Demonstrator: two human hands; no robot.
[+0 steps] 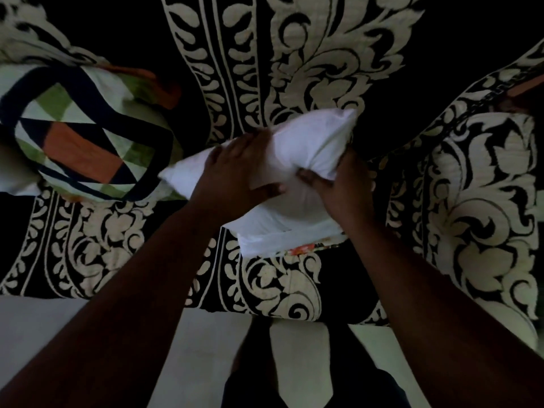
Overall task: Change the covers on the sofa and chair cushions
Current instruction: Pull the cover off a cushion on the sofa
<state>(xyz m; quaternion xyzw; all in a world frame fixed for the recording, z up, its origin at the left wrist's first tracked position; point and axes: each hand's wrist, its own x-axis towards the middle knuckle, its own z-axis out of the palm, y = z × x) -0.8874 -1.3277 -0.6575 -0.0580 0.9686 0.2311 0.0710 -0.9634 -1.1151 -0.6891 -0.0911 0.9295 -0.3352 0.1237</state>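
Left hand [235, 169] lies palm-down on top of the white cushion insert [297, 160], fingers spread and fairly straight, thumb stretched out to the right across the fabric; it presses rather than grips. Left forearm runs in from the near-left corner. Right hand [338, 184] grips the insert's right side, thumb dug into the near face and fingers curled round the far edge, bunching the cloth there. Right forearm comes in from the near right.

The insert sits mid-frame on the sofa seat [97, 248], tilted with one corner up at far right. Its near end goes into a white cover [270, 241] turned inside out (a strip of orange floral print [304, 248] shows at the edge). How far in it is, cannot tell.

To the left on the seat, well apart from the hands, is a cushion in a geometric patchwork cover [82, 136], green, orange, white, dark bands. Sofa upholstery is black with cream scrolls; backrest [294, 54] behind, right armrest [482, 201] just beside the right hand. Pale floor [44, 334] near, with the person's legs [256, 363] at bottom centre, dark and blurred.
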